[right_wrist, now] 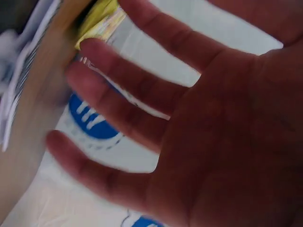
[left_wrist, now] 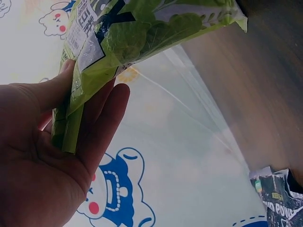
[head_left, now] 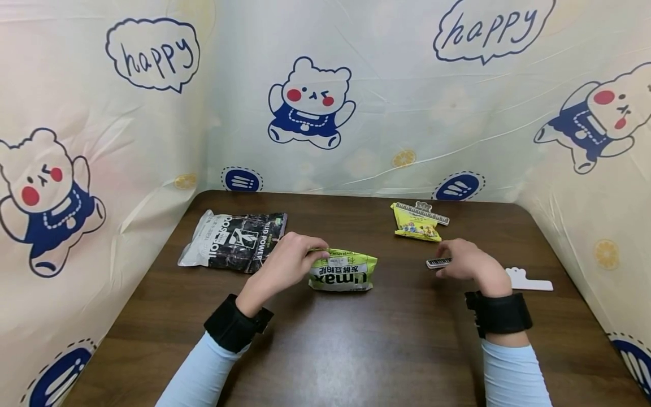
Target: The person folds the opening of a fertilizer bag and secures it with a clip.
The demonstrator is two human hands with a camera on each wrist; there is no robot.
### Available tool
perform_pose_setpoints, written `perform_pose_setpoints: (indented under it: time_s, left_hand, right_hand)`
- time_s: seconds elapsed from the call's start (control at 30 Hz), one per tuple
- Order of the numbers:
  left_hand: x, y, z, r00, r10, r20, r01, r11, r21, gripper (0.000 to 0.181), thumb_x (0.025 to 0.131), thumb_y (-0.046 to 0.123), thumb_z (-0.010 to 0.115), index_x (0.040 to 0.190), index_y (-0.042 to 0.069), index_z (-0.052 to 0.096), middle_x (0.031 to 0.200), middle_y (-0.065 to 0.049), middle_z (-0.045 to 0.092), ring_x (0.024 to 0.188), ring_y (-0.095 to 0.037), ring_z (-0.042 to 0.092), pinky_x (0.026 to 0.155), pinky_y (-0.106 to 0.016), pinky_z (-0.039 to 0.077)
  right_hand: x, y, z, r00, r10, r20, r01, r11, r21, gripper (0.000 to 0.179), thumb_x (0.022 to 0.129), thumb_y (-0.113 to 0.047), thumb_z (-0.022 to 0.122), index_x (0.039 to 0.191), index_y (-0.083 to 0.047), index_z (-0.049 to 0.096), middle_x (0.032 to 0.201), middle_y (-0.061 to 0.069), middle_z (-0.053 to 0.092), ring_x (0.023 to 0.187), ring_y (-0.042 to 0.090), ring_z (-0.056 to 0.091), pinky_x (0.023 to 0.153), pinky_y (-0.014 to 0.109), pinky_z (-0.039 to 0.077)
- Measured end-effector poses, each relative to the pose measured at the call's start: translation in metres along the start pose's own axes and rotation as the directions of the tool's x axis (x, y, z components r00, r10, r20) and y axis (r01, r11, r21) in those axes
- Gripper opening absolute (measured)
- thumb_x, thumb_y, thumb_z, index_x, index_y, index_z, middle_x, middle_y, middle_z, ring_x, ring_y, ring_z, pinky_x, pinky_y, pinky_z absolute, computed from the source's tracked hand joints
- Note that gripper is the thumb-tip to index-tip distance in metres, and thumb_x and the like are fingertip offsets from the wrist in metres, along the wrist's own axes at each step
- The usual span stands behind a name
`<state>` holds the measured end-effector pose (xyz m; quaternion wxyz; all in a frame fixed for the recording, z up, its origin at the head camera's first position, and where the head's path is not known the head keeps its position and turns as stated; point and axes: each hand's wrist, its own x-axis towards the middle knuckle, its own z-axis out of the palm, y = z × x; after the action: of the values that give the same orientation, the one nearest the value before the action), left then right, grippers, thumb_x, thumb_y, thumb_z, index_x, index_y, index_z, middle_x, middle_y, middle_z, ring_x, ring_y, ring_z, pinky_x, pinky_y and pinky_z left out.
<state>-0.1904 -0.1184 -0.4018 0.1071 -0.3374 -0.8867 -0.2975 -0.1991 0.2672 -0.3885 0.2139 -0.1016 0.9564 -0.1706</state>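
My left hand pinches the gathered top edge of a green fertilizer bag between thumb and fingers. The bag stands at mid-table with its printing upside down; in the left wrist view, leaf pictures show on the bag. Over at the right, my right hand reaches down beside a clip with ruler marks, part of which the hand hides. In the right wrist view the fingers are spread and nearly straight, the palm holds nothing, and a blurred ruler-edged clip lies beyond the fingertips.
A large black and silver bag lies at the left, close to the left hand. Farther back sits a small yellow bag with a clear ruler clip across its top. A white clip lies right of the right wrist. Printed curtains surround the table.
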Motion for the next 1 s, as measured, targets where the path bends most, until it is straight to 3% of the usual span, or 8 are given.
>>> perform_pose_setpoints:
  time_s: [0.3, 0.5, 0.67, 0.8, 1.0]
  left_hand:
    - [0.000, -0.001, 0.001, 1.000, 0.008, -0.006, -0.008, 1.000, -0.017, 0.008, 0.093, 0.011, 0.079, 0.099, 0.009, 0.083, 0.091, -0.006, 0.083, 0.068, -0.009, 0.071, 0.063, -0.034, 0.060]
    - [0.000, 0.000, 0.001, 1.000, 0.004, -0.009, -0.004, 1.000, -0.020, 0.008, 0.093, 0.011, 0.079, 0.099, 0.009, 0.083, 0.091, -0.005, 0.083, 0.068, -0.009, 0.071, 0.063, -0.035, 0.060]
    - [0.000, -0.001, 0.000, 1.000, -0.007, 0.000, 0.007, 1.000, -0.021, 0.008, 0.093, 0.012, 0.079, 0.100, 0.010, 0.083, 0.092, -0.005, 0.083, 0.068, -0.008, 0.071, 0.064, -0.035, 0.060]
    - [-0.001, -0.001, 0.001, 1.000, -0.016, 0.006, 0.017, 1.000, -0.024, 0.008, 0.093, 0.012, 0.079, 0.100, 0.010, 0.083, 0.092, -0.005, 0.084, 0.069, -0.009, 0.071, 0.064, -0.034, 0.060]
    - [0.000, -0.003, 0.002, 1.000, 0.000, 0.000, 0.000, 1.000, -0.023, 0.009, 0.093, 0.012, 0.079, 0.100, 0.009, 0.083, 0.092, -0.006, 0.084, 0.070, -0.010, 0.072, 0.065, -0.035, 0.061]
  right_hand:
    - [0.008, 0.031, 0.000, 0.992, 0.113, 0.059, -0.111, 0.993, -0.041, 0.039, 0.084, -0.009, 0.078, 0.119, 0.000, 0.065, 0.112, 0.030, 0.061, 0.095, 0.043, 0.052, 0.084, 0.055, 0.046]
    - [0.015, 0.031, 0.006, 0.995, 0.101, 0.025, -0.101, 0.995, -0.009, 0.030, 0.082, 0.003, 0.068, 0.111, -0.001, 0.066, 0.104, 0.024, 0.061, 0.091, 0.041, 0.053, 0.079, 0.048, 0.043]
    - [0.018, 0.016, 0.013, 0.999, -0.019, 0.042, 0.016, 0.998, 0.067, 0.027, 0.088, -0.001, 0.075, 0.112, 0.002, 0.065, 0.096, 0.017, 0.062, 0.083, 0.032, 0.056, 0.071, 0.042, 0.046]
    - [0.025, 0.000, 0.024, 0.986, -0.158, 0.048, 0.155, 0.986, 0.065, 0.033, 0.088, -0.011, 0.082, 0.114, 0.000, 0.065, 0.094, 0.014, 0.063, 0.082, 0.028, 0.057, 0.074, 0.044, 0.048]
    - [0.033, -0.012, 0.033, 0.983, -0.179, 0.042, 0.179, 0.984, 0.021, 0.042, 0.082, -0.016, 0.088, 0.114, -0.002, 0.065, 0.102, 0.015, 0.061, 0.092, 0.032, 0.055, 0.084, 0.051, 0.050]
